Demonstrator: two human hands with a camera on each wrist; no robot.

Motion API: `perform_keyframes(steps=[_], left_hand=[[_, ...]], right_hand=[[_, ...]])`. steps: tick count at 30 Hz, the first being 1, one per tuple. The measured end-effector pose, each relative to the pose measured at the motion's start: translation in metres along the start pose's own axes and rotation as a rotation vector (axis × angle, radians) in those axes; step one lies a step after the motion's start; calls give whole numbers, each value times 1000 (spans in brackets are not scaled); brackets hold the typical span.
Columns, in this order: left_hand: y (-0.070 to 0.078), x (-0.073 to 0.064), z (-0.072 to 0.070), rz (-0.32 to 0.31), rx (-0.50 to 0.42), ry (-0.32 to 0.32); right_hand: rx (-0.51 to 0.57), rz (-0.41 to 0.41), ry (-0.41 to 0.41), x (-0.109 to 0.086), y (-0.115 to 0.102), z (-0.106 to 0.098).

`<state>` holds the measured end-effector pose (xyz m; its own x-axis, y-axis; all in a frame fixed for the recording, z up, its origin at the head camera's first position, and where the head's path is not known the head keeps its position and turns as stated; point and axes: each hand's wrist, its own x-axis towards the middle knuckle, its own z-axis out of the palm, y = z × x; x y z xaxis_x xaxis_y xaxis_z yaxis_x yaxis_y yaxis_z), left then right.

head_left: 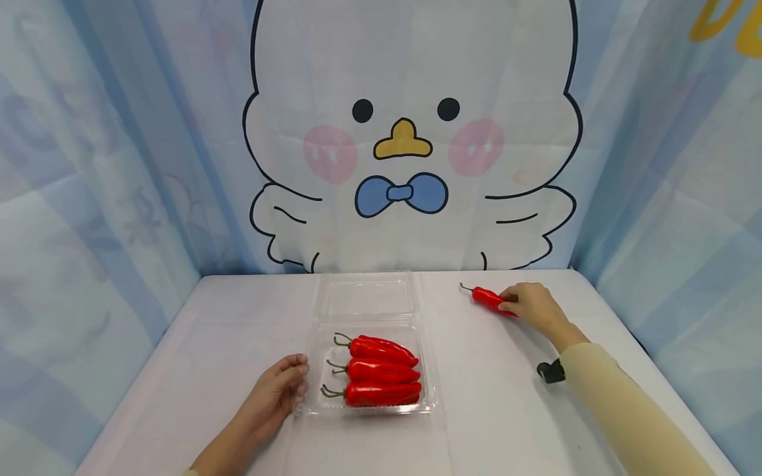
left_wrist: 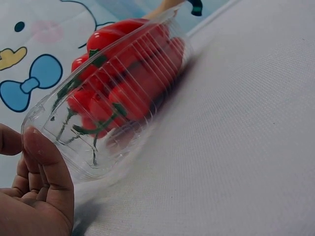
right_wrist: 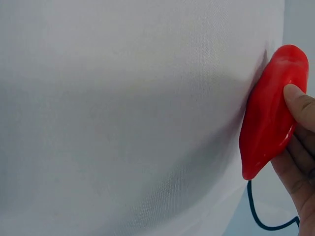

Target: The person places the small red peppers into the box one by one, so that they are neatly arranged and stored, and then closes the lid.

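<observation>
A clear plastic clamshell box (head_left: 427, 377) lies on the table with its lid (head_left: 364, 297) folded back, away from me. Several red chili peppers (head_left: 383, 371) are stacked inside, their green stems pointing left. My left hand (head_left: 275, 396) pinches the box's left rim between thumb and finger, as the left wrist view shows. Over at the far right, my right hand (head_left: 538, 307) grips another red chili pepper (right_wrist: 270, 115) by its body. That pepper's stem points left in the head view, and it is low over or on the tabletop; I cannot tell which.
The white-covered table (head_left: 238, 330) has a curtain (head_left: 131, 165) round its back and sides. A cartoon bird with a blue bow tie (head_left: 400, 193) is printed on the back curtain. A small black device (head_left: 550, 371) sits at the right wrist, beside the pale yellow sleeve (head_left: 619, 396).
</observation>
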<state>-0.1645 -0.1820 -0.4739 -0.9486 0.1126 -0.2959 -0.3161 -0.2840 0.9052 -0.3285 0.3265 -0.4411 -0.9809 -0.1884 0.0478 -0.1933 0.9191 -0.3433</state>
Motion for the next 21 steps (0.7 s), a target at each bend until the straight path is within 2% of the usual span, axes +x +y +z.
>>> perform_keyframes(steps=[10,21], left_hand=[[1,0,-1,-5,-6,-6],[5,0,-1,-18,-5,-23]], right_hand=[[59,-33,-5,-3,-6,0],[90,-78,31,-3,-27,2]])
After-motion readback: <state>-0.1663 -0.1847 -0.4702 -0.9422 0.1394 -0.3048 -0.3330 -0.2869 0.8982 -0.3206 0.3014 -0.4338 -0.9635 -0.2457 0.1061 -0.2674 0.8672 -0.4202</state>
